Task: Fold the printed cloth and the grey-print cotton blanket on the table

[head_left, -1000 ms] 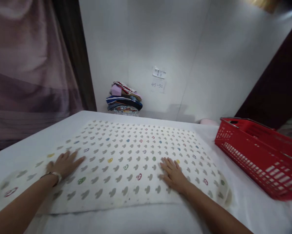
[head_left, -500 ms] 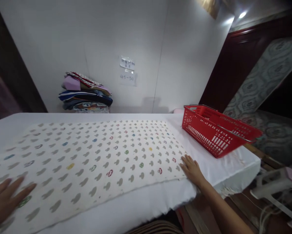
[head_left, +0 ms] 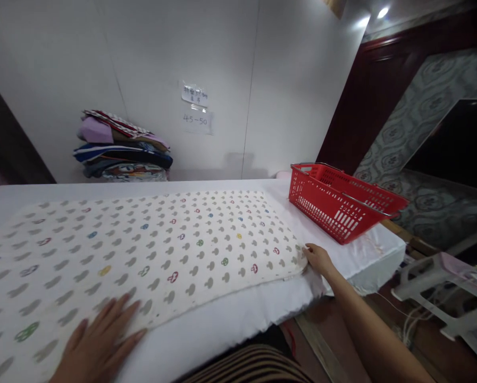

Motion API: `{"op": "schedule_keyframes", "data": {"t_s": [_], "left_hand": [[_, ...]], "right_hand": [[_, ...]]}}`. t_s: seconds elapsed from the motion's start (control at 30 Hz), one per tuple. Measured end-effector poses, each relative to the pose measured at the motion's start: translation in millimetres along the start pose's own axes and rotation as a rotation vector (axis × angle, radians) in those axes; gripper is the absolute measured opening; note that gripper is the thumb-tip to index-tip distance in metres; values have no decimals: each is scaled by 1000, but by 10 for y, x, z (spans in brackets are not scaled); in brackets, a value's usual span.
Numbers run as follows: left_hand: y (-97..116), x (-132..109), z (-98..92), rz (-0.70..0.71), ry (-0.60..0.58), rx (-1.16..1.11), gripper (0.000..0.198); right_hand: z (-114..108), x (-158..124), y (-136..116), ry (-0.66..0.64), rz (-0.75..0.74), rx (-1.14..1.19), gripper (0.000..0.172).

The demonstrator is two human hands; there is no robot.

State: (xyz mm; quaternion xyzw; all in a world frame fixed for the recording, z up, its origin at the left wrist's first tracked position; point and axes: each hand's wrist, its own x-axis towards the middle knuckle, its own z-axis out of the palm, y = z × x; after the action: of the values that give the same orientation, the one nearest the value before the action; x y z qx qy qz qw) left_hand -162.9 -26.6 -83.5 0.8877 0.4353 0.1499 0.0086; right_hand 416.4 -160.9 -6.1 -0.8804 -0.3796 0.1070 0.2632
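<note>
A cream cloth [head_left: 206, 250] printed with grey and coloured mushrooms lies spread over a table covered in white fabric [head_left: 238, 314]. My left hand [head_left: 102, 338] rests palm down on the cloth near its front edge, fingers stretched out and holding nothing. At the cloth's front right corner, my right hand [head_left: 317, 259] is closed, its fingertips pinching the corner, which looks slightly lifted. The left end of the cloth runs out of view.
A red plastic basket [head_left: 326, 205] with metal handles stands at the table's right end. Folded fabrics [head_left: 122, 146] are stacked at the back left by the white wall, which bears paper labels [head_left: 196, 119]. A plastic stool [head_left: 445, 290] and cables are on the floor at right.
My left hand has moved right along the cloth's front edge. The right hand, flat on the corner before, has closed on it. The view has shifted a little.
</note>
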Motion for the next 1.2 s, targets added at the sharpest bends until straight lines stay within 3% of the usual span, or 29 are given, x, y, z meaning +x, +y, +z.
{"op": "schedule_keyframes", "data": {"t_s": [0.1,0.2,0.33,0.6,0.67,0.77,0.87,0.97,1.07,1.2], "left_hand": [[243,113,-8,69,107,34,58],[327,249,-81,209,128,44,49],[434,381,-192,279,141,23,42],[616,438,-252,302,68,-57,34],[626,443,-255,295,55,-47,36],[694,462,-271,287,48,-44,39],[835,508,-300,284,35,-69,39],[994,576,-335,288,9,-112,36],[1113,634,-370,310,0,-136,33],[1199,674,-414,338,-18,-100,28]], "right_hand": [[2,5,-67,-60,57,-28,29],[15,-3,-106,-140,104,-23,22],[12,-26,-110,-197,133,21,18],[-47,-71,-45,-84,68,-83,31],[-37,-139,-92,28,-53,-154,39],[46,-323,-274,109,-400,-159,32],[202,-560,-550,-95,-719,-7,26],[373,-754,-815,-281,-926,14,27],[511,-850,-997,-341,-1059,-54,26],[624,-875,-1102,-328,-1141,-108,24]]}}
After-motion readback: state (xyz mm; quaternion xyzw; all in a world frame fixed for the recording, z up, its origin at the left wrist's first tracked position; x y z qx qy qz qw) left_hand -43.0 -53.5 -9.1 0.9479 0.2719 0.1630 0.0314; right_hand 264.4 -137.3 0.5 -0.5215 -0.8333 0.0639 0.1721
